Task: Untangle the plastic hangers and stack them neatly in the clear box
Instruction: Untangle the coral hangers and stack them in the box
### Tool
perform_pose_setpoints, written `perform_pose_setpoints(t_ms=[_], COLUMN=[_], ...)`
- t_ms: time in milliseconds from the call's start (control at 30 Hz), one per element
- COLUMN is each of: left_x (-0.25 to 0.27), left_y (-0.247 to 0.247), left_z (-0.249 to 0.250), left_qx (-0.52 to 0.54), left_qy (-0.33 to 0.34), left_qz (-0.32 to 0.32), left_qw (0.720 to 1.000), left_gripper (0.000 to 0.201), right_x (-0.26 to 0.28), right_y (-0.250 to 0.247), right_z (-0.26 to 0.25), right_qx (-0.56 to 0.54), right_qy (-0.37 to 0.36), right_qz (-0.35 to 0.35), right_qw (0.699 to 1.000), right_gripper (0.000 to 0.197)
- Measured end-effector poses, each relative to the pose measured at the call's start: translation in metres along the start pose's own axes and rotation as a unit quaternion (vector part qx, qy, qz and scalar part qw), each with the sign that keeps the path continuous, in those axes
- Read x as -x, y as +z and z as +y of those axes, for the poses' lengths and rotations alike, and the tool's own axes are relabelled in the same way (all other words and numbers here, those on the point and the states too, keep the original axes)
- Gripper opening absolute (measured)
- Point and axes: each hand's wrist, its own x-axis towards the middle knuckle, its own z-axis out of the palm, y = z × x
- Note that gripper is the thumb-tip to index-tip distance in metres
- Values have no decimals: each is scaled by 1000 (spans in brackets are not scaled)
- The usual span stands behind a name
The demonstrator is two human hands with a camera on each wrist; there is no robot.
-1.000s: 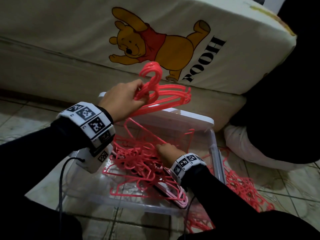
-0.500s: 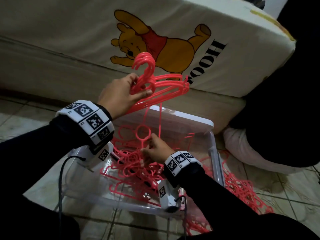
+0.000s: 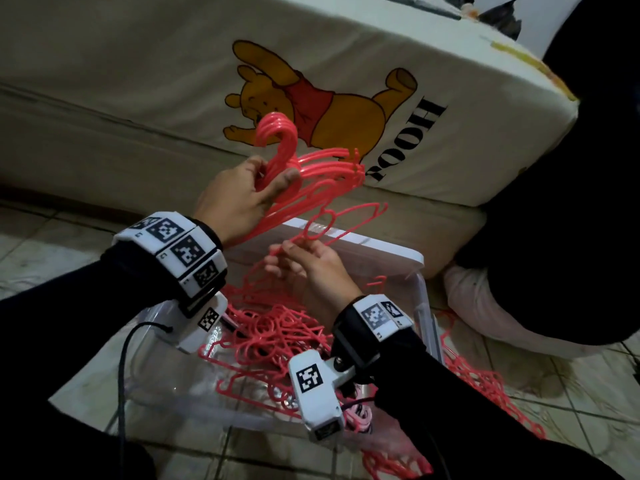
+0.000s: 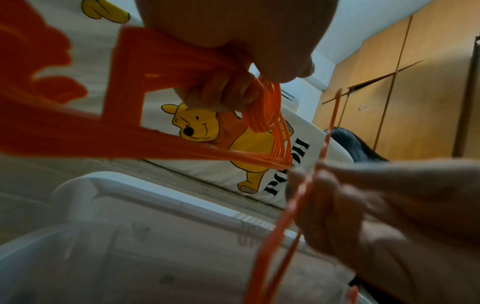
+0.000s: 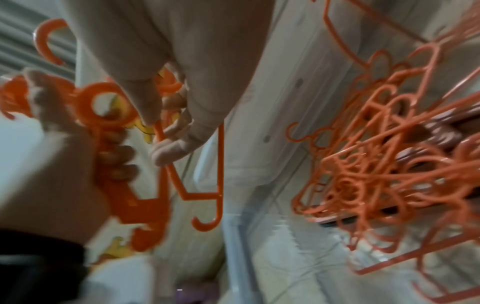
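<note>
My left hand point(image 3: 242, 195) grips a bundle of aligned coral-pink hangers point(image 3: 311, 168) by their necks, hooks up, above the far rim of the clear box point(image 3: 427, 323). Just below it my right hand point(image 3: 304, 265) pinches one loose hanger point(image 3: 332, 220) by its shoulder bar and holds it up out of the box. In the right wrist view my right fingers point(image 5: 168, 152) close on the thin bar of that hanger point(image 5: 221, 164). A tangled heap of hangers point(image 3: 277, 337) lies inside the box. The left wrist view shows the bundle point(image 4: 182, 148) under my left fingers point(image 4: 223, 92).
A cushion with a bear print point(image 3: 346, 81) leans against the sofa behind the box. The white lid point(image 3: 381, 247) stands at the box's far side. More tangled hangers point(image 3: 485, 386) lie on the tiled floor to the right, beside a person in dark clothes point(image 3: 554, 237).
My right hand rose out of the heap in the box, bringing one hanger up toward the bundle. My left hand lifted the bundle slightly.
</note>
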Motion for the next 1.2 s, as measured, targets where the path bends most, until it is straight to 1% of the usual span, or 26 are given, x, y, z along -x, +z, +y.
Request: perform_pose_setpoints(t_ms=[67,100,167,233,333,367,433,500,533,567,600,667,733,767,800,833,867,900,933,967,1033,1067,1133,1167,1200], left_x=[6,8,11,12,9,9,7,6,5,4,4,4,4,4,4,5,6,6,7,8,10,11,13,13,13], left_y=[6,9,14,18,20,20,20,20,19,18,17,16,17,17,17,16,16,16,16,17,20,21,23,24,23], left_z=[3,6,10,12,12,12,11,8,6,5,3,1,-1,-1,-1,0,1,3,3,4,5,6,6,5,5], left_qx=[26,32,37,43,32,24,3,-41,-75,-109,-135,-152,-153,-156,-158,-155,-144,-125,-103,-81,-54,-49,-38,-27,-15], left_qy=[15,20,28,31,34,35,38,44,47,48,48,51,55,56,56,55,53,51,50,50,55,58,56,50,41], left_qz=[-40,-55,-79,-94,-95,-93,-89,-78,-70,-61,-52,-44,-51,-56,-59,-60,-65,-72,-80,-86,-95,-100,-103,-101,-100], left_qw=[999,998,996,994,994,995,995,995,994,991,988,986,985,985,984,985,986,988,990,992,992,992,992,993,994], left_gripper=[90,89,81,65,41,35,26,22,23,25,27,28,33,35,35,35,35,38,41,43,40,39,36,36,37], right_x=[0,0,0,1,3,3,5,8,9,9,8,6,5,4,3,1,0,-2,-3,-4,-6,-7,-7,-7,-6], right_y=[6,8,11,12,11,11,10,9,8,5,2,-5,-12,-16,-21,-27,-32,-38,-42,-47,-52,-54,-54,-54,-54], right_z=[-6,-8,-10,-11,-11,-11,-15,-21,-26,-31,-38,-53,-66,-71,-75,-78,-80,-80,-80,-78,-75,-73,-73,-73,-74], right_qx=[-1,3,22,50,84,89,118,185,234,299,376,502,575,621,676,728,772,805,827,840,851,860,883,892,898], right_qy=[-8,-12,-24,-35,-32,-26,-5,16,10,-16,-61,-181,-294,-329,-344,-336,-315,-289,-267,-255,-262,-270,-276,-276,-274], right_qz=[-14,-21,-25,-17,-14,-16,-24,-36,-33,-19,1,59,120,138,144,136,120,100,81,68,63,66,77,80,81], right_qw=[1000,1000,999,998,996,996,993,982,972,954,924,844,754,698,636,582,540,509,488,475,450,428,372,349,335], right_gripper=[13,13,13,12,10,10,6,10,13,16,20,19,13,13,20,30,40,49,55,58,52,47,39,35,30])
